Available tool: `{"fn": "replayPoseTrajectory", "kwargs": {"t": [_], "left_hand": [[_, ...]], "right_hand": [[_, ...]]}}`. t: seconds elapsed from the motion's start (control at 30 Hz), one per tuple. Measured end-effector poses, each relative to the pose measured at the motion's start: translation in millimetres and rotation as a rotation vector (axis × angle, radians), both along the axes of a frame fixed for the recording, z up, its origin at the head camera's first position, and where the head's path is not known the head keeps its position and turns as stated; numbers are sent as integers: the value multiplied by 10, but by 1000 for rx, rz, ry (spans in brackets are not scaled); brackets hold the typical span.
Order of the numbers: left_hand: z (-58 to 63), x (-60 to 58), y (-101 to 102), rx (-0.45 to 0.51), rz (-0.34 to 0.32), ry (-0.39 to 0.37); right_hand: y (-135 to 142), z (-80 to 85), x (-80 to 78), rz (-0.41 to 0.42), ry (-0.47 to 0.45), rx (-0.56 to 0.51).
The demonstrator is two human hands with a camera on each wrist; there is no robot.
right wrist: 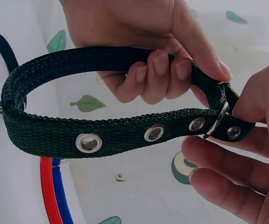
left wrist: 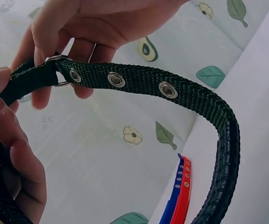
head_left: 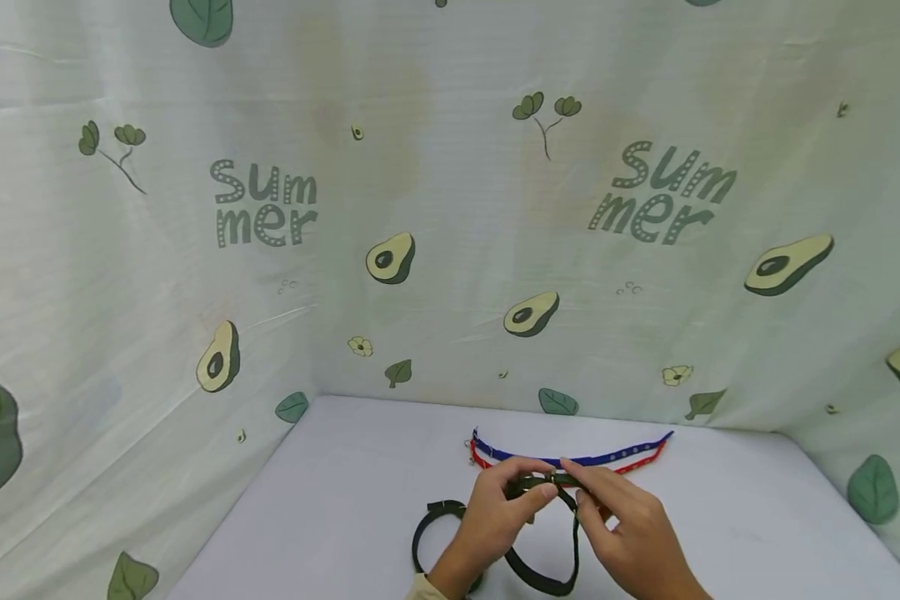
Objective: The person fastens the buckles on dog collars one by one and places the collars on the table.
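Both hands hold a dark green webbing collar [head_left: 551,583] with metal eyelets, raised in front of me and bent into a loop. My left hand [head_left: 491,508] grips the band near its metal buckle [right wrist: 217,119], fingers curled round the strap in the right wrist view. My right hand [head_left: 630,525] pinches the strap's end just past the buckle, between thumb and fingers. In the right wrist view the strap [right wrist: 120,133] passes through the buckle frame, with one eyelet beyond it. The left wrist view shows the eyeleted strap [left wrist: 143,79] curving away from the buckle.
Another dark looped collar [head_left: 417,537] lies on the white table [head_left: 330,500], partly behind my left wrist. A blue collar [head_left: 607,458] and a red collar [head_left: 648,460] lie stretched out beyond my hands. A printed curtain [head_left: 450,192] stands along the table's back and sides.
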State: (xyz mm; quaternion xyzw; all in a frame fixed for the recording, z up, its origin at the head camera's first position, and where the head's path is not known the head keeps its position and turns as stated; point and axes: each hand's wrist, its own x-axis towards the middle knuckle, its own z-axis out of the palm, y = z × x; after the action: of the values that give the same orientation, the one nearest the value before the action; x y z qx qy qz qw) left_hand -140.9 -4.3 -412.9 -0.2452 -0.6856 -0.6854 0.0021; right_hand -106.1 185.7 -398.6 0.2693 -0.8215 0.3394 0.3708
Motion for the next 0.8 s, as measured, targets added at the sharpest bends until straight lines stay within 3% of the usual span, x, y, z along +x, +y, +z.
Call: {"fn": "replayPoseTrajectory", "kwargs": {"t": [0.2,0.47,0.53,0.7,0.8], "left_hand": [[-16,-15,24,61,-11,-19],[-11,9,43,85,-82,-1],[-14,28,40,80,-105,-3],[-37,51,28,114,-125,-19],[-37,56,41,141,-135,-6]], "right_hand": [[-20,6,-10,-26,-25,25],[-128,-77,-9,35,-244,-140],[-167,-95,2,52,-341,-215],[-230,-59,27,47,-681,-441],[-223,-36,22,35,-759,-518]]}}
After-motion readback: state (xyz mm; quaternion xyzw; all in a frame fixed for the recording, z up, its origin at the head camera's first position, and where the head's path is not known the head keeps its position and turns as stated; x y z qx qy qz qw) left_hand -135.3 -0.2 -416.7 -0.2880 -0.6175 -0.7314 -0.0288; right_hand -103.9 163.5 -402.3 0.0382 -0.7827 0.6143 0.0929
